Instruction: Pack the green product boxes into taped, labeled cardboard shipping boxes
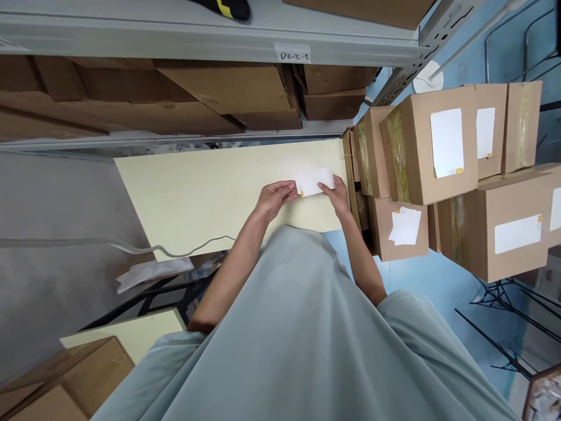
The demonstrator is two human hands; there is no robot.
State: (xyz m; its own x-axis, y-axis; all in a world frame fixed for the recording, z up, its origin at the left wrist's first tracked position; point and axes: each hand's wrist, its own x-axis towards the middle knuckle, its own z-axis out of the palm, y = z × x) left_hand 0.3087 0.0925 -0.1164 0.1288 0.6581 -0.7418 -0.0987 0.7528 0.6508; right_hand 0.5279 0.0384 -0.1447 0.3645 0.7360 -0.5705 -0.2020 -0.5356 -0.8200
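A small white label sheet with a tiny orange mark at its lower left corner is held above the pale yellow tabletop. My left hand pinches the sheet's left edge between thumb and fingers. On the other side, my right hand grips the right end, its thumb lying on top of the sheet. I cannot make out any print on it.
Taped cardboard boxes with white labels are stacked right of the table. A metal shelf holding cartons runs along the back. A grey cable crosses the table's left front. Another box stands at lower left.
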